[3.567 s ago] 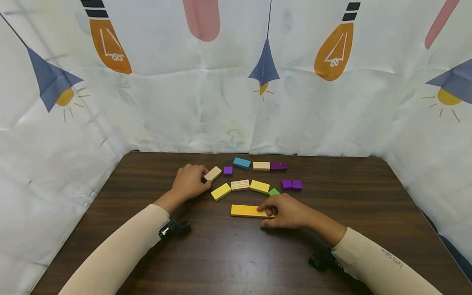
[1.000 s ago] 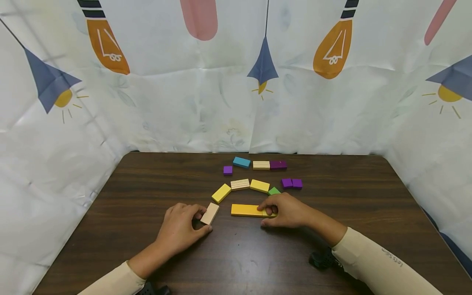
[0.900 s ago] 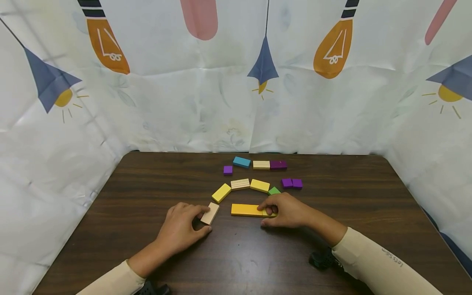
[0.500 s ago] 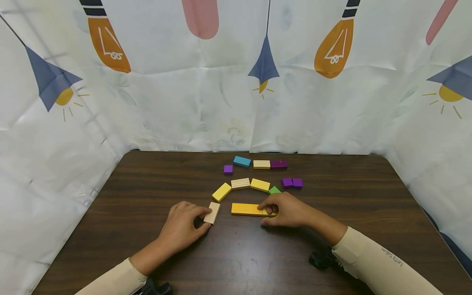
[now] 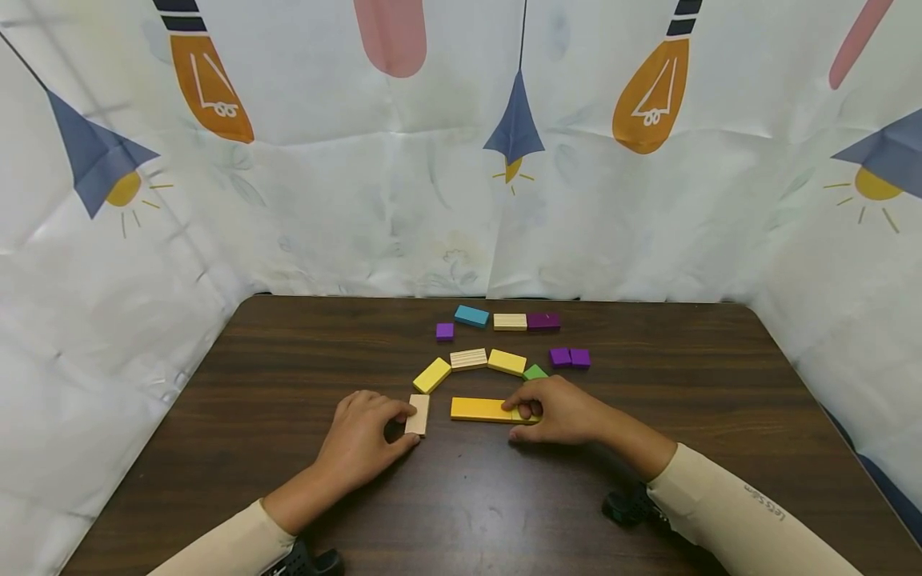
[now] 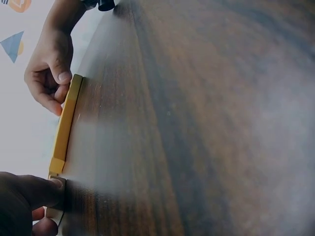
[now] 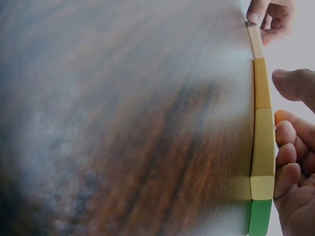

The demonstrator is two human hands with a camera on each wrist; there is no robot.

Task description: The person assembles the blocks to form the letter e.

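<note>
In the head view my left hand [image 5: 363,436] pinches a plain wooden block [image 5: 418,415] at its left side, thumb at the near end. This block lies on the table just below a yellow block [image 5: 432,375], its far end close to it. My right hand [image 5: 562,412] hovers over or rests lightly on the right end of an orange and yellow row [image 5: 479,410], fingers loosely curled. The right wrist view shows the thumb [image 7: 295,86] apart from the blocks; whether the other fingers touch is unclear. A green block [image 5: 535,373] lies partly behind the right hand.
Between the yellow and green blocks, a striped wooden block [image 5: 469,359] and another yellow block [image 5: 507,362] complete a curve. Farther back lie a blue block [image 5: 471,316], a wooden block [image 5: 510,322], a dark purple block [image 5: 543,322] and small purple cubes [image 5: 445,332]. A printed curtain [image 5: 324,216] surrounds the table.
My left hand has brought the wooden block from beside the small purple cube down toward the front, then turned it nearly straight and nudged it right. The right hand has stayed in place.
</note>
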